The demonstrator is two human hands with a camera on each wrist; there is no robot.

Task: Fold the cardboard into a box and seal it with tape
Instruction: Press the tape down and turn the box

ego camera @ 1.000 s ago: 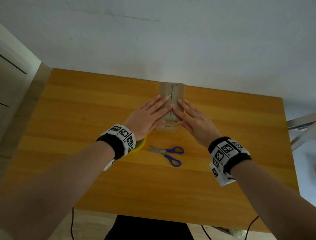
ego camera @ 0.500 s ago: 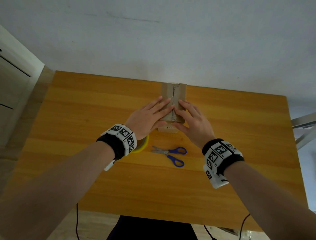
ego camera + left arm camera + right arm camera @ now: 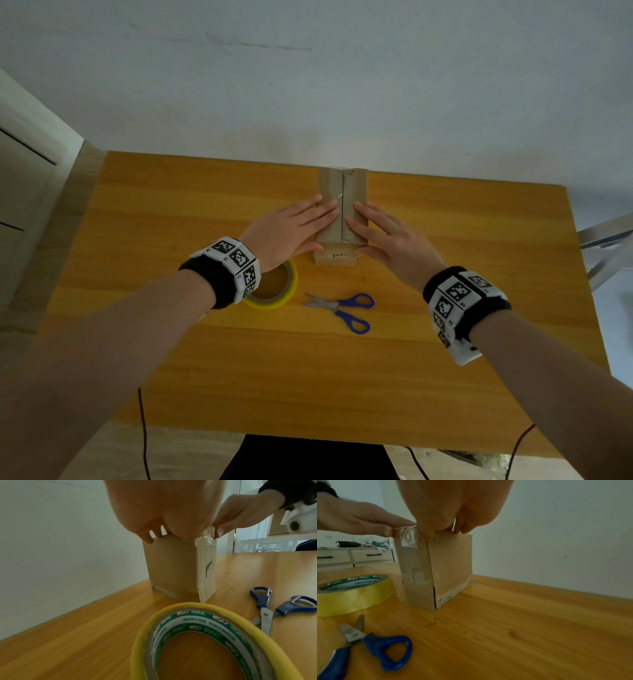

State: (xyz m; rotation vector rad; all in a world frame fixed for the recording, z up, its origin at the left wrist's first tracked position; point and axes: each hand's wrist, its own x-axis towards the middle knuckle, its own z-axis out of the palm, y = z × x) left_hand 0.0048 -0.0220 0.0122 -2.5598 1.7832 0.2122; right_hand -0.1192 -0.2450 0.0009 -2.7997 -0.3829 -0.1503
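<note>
Box [image 3: 342, 205] top, both flat hands slightly farther apart than before

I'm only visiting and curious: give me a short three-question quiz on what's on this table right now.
1. True or false: both hands lie flat on top of the cardboard box.
2. What lies nearest the tape roll: A) blue-handled scissors B) a knife C) a pen?
3. Which hand, left hand or right hand, is on the tape roll's side?

Key: 1 true; 2 A; 3 left hand.
</note>
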